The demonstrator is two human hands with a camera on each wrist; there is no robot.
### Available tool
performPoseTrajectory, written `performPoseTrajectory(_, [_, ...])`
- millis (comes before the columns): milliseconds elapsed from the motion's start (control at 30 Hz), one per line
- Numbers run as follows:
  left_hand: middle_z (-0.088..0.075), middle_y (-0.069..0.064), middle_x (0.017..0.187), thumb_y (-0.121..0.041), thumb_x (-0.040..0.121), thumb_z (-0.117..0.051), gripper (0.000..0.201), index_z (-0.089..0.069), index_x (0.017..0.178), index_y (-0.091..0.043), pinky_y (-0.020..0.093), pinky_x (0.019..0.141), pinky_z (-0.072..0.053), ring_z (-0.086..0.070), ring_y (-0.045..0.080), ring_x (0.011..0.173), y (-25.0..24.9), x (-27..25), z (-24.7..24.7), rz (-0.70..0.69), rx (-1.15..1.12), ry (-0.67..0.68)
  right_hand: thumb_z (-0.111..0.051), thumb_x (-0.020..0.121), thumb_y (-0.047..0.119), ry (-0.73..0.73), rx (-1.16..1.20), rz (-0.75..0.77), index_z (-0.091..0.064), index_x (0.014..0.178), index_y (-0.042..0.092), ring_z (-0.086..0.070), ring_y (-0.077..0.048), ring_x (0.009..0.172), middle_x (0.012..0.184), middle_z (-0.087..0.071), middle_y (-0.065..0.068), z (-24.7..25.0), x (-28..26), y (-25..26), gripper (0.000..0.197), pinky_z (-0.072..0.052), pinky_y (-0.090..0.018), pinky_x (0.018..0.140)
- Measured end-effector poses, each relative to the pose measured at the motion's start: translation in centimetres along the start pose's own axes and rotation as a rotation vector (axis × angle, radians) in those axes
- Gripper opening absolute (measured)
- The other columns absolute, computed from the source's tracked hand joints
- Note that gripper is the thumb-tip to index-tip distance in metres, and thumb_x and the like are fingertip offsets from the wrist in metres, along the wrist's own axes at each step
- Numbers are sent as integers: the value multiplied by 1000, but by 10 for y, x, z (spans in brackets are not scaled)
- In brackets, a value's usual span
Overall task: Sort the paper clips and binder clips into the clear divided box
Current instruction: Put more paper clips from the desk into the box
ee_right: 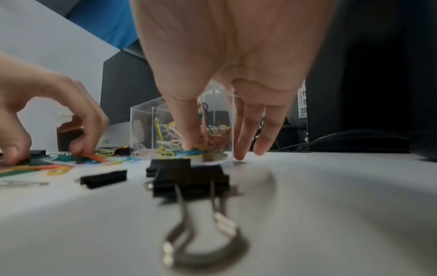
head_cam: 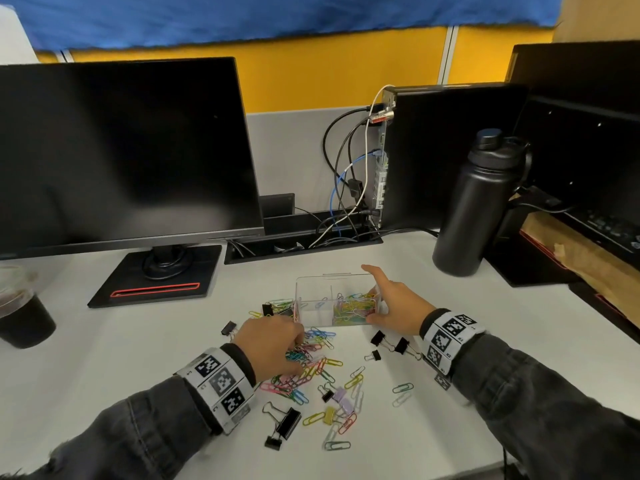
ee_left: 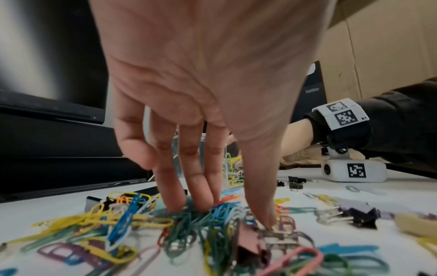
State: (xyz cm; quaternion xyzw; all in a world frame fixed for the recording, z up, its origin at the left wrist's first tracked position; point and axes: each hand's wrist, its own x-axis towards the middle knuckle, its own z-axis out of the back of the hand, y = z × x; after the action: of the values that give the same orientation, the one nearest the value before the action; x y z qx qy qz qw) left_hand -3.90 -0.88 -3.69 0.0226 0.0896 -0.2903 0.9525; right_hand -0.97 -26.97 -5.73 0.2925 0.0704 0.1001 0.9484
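The clear divided box [head_cam: 313, 306] stands mid-desk; its right compartment holds a heap of coloured paper clips [head_cam: 353, 308], its left one is almost bare. My right hand [head_cam: 375, 304] holds the box's right end, thumb on the front wall [ee_right: 144, 127], fingers round the side, index finger raised. My left hand [head_cam: 299, 355] is down on the loose pile of coloured paper clips [head_cam: 311, 368] in front of the box, fingers and thumb [ee_left: 269, 220] curled round a bunch. Black binder clips [head_cam: 401, 345] lie just beside my right wrist, one close up [ee_right: 189, 179].
More binder clips lie scattered: a large black one [head_cam: 287, 422] near the front, one [head_cam: 228, 329] at the left, pastel ones [head_cam: 339, 396]. A monitor stand [head_cam: 156, 275], a cup of dark drink [head_cam: 20, 317] and a black bottle [head_cam: 471, 209] ring the work area.
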Motion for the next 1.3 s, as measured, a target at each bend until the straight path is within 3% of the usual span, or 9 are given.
performPoseTrajectory(167, [-64,-9,97,-41,83,-61,22,-62,98,-25,24,71,-42,-58,13,91,-4,5,-1,-21,-15,-1,-73,80,20,-19,23,-3,-8,144,37,-60,-21,100,115,-60,-8,-4,2,-3,92,-50,-33,94])
performPoseTrajectory(333, [-60,-4,92,-30,89,-58,13,-62,96,-20,30,76,-48,-59,16,90,-2,9,-7,-72,-69,-3,-73,81,20,-16,27,-6,-9,143,37,-61,-22,101,115,-60,-9,-5,2,-3,90,-51,-36,94])
performPoseTrajectory(500, [-63,-4,87,-27,90,-60,12,-66,93,-16,16,68,-44,-55,8,76,8,10,-11,-122,-287,-79,-73,81,19,-21,43,12,-12,144,31,-59,-19,98,113,-61,-7,-4,1,0,88,-50,-30,91])
performPoseTrajectory(667, [-64,-8,80,-27,86,-65,5,-67,85,-23,13,65,-46,-57,4,71,6,13,15,-114,-547,-329,-77,77,23,-45,52,39,-21,141,26,-60,-14,91,110,-61,-3,-4,2,-1,86,-52,-25,85])
performPoseTrajectory(767, [-63,-6,78,-22,85,-67,5,-68,86,-18,12,66,-46,-57,5,71,-2,28,34,-118,-548,-548,-79,74,25,-46,62,54,-27,136,24,-63,-14,88,108,-62,-3,-5,2,0,81,-54,-23,79])
performPoseTrajectory(833, [-61,-6,80,-21,86,-66,7,-69,89,-16,19,70,-49,-57,8,72,-7,43,42,-121,-485,-605,-79,74,25,-41,67,58,-29,133,24,-64,-15,87,107,-62,-3,-6,2,0,78,-55,-24,78])
performPoseTrajectory(1067, [-64,3,95,-21,92,-57,16,-69,99,-13,37,83,-49,-60,19,87,-35,76,24,-138,-310,-485,-80,73,29,-58,83,95,-30,133,25,-64,-15,90,106,-65,-2,-7,1,0,78,-53,-24,80])
performPoseTrajectory(1200, [-70,-1,108,-19,96,-49,24,-68,112,-15,21,94,-45,-63,12,99,-33,77,18,-188,-507,-352,-79,73,27,-45,88,92,-29,135,24,-64,-17,89,103,-63,-4,-6,0,1,80,-54,-29,81])
performPoseTrajectory(1300, [-69,-5,111,-11,98,-45,30,-62,122,-17,10,94,-43,-61,1,104,-25,69,22,-235,-637,-414,-79,74,27,-44,84,94,-29,135,24,-64,-16,88,103,-63,-4,-6,0,1,79,-54,-27,79])
